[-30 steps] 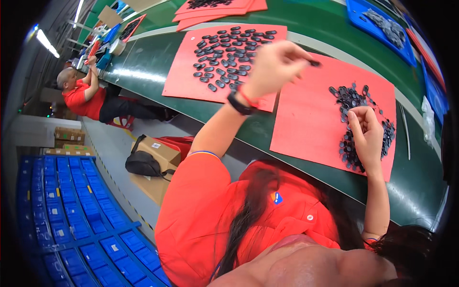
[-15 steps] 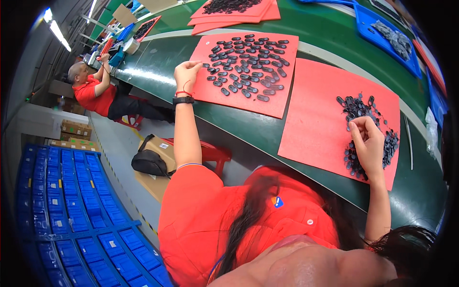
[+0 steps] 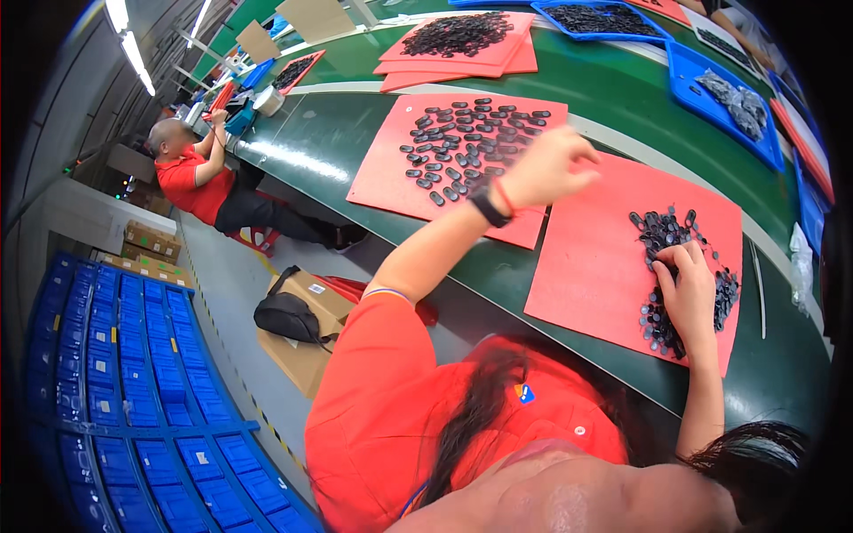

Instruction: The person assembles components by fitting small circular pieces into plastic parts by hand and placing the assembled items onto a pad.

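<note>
At two o'clock, hanging over red foam mats point(image 3: 586, 249) with left hand point(image 3: 551, 169), loosely curled; cannot tell if holding anything. At three, pinching narrowly with right hand point(image 3: 691, 289) at heap of black discs point(image 3: 662, 233); cannot tell on what. Near twelve, black ovals point(image 3: 461, 160) spread flat, perhaps for easy picking.

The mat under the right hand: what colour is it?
The mat is pinkish red, seen best in the head view.

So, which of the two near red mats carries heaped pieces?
The right mat, beneath the right hand: its pieces lie heaped; the left mat has oval pieces spread out.
</note>
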Motion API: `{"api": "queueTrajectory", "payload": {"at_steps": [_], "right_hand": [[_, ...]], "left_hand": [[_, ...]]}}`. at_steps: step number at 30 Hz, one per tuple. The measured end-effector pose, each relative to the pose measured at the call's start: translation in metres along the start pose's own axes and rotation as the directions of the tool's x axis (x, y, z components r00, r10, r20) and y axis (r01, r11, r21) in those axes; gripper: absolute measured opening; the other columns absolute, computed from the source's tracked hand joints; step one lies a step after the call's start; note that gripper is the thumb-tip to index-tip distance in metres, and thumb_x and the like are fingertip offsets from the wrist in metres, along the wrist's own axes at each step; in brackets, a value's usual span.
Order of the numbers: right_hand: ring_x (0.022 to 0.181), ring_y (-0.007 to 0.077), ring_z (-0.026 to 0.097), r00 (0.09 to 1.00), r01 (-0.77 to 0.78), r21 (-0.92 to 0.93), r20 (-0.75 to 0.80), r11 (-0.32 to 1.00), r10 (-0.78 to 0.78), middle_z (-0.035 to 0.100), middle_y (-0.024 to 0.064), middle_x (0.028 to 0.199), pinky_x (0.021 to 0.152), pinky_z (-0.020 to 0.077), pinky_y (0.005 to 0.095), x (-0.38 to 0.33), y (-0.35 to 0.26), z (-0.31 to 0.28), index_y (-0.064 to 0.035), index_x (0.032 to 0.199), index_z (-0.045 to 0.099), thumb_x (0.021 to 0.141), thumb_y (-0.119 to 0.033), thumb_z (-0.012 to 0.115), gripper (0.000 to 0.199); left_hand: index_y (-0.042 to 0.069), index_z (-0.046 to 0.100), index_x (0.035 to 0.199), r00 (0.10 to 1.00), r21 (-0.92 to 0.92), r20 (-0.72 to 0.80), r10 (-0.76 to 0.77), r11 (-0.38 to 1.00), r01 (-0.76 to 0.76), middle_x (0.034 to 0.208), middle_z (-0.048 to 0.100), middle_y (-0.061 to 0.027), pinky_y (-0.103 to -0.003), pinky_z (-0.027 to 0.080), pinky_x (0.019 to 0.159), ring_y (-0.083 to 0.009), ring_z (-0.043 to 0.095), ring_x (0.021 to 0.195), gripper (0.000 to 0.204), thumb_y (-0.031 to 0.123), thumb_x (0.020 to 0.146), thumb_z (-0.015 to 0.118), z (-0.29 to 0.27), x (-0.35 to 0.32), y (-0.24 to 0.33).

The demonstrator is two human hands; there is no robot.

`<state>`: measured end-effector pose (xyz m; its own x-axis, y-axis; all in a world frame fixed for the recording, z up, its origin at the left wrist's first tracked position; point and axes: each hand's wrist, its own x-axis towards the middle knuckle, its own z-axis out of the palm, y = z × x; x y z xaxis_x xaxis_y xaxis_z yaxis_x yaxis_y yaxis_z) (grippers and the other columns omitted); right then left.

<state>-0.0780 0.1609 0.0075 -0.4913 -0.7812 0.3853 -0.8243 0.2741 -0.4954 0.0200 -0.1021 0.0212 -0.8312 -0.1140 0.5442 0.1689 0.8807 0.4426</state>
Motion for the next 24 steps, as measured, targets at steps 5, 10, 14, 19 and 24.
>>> {"api": "queueTrajectory", "payload": {"at_steps": [5,10,14,19,24], "right_hand": [[0.060,0.0210,0.050,0.998,0.034,0.007,-0.060,0.999,-0.034,0.050,0.0082,0.076,0.056,0.0400,0.0313,0.004,-0.004,-0.002,-0.0015,0.081,0.057,0.075,-0.004,0.064,0.010],[0.051,0.0141,0.040,0.998,0.017,0.073,-0.058,0.997,-0.012,0.048,0.0055,0.072,0.050,0.0346,0.0276,0.005,0.001,-0.007,-0.0014,0.078,0.056,0.073,-0.002,0.066,0.011],[0.049,0.0124,0.038,0.999,-0.043,0.097,-0.020,0.994,0.045,0.048,0.0045,0.069,0.048,0.0331,0.0262,0.003,-0.004,-0.011,-0.0012,0.075,0.056,0.072,-0.003,0.066,0.011],[0.051,0.0128,0.040,0.998,-0.064,0.124,-0.017,0.990,0.066,0.050,0.0044,0.069,0.050,0.0345,0.0255,0.003,-0.004,-0.013,-0.0009,0.076,0.058,0.073,-0.004,0.066,0.009],[0.054,0.0107,0.046,0.988,0.155,0.279,-0.053,0.948,-0.146,0.053,0.0048,0.071,0.052,0.0373,0.0227,0.012,0.019,0.002,-0.0016,0.077,0.060,0.072,-0.004,0.067,0.009]], "left_hand": [[0.004,0.065,0.085,0.990,-0.057,0.042,0.135,0.990,-0.133,0.080,0.057,-0.0126,-0.034,0.046,0.072,-0.0258,0.057,0.079,0.022,0.019,0.069,0.071,0.056,0.017,0.031],[0.003,0.064,0.084,0.981,-0.117,0.190,0.040,0.993,-0.018,0.077,0.057,-0.0116,-0.036,0.046,0.073,-0.0267,0.056,0.079,0.020,0.014,0.068,0.069,0.072,0.019,0.037],[0.003,0.064,0.085,0.985,-0.161,0.168,0.030,0.987,-0.002,0.075,0.058,-0.0105,-0.035,0.047,0.069,-0.0265,0.057,0.074,0.018,0.011,0.069,0.067,0.076,0.016,0.039],[0.002,0.065,0.080,0.990,-0.187,0.127,0.061,0.982,-0.036,0.073,0.060,-0.0133,-0.036,0.049,0.065,-0.0279,0.059,0.069,0.014,0.009,0.067,0.064,0.080,0.016,0.036],[0.001,0.066,0.087,0.974,-0.051,0.225,-0.031,0.998,0.044,0.078,0.064,-0.0140,-0.032,0.051,0.067,-0.0249,0.064,0.073,0.016,0.008,0.073,0.065,0.060,0.014,0.033]]}}
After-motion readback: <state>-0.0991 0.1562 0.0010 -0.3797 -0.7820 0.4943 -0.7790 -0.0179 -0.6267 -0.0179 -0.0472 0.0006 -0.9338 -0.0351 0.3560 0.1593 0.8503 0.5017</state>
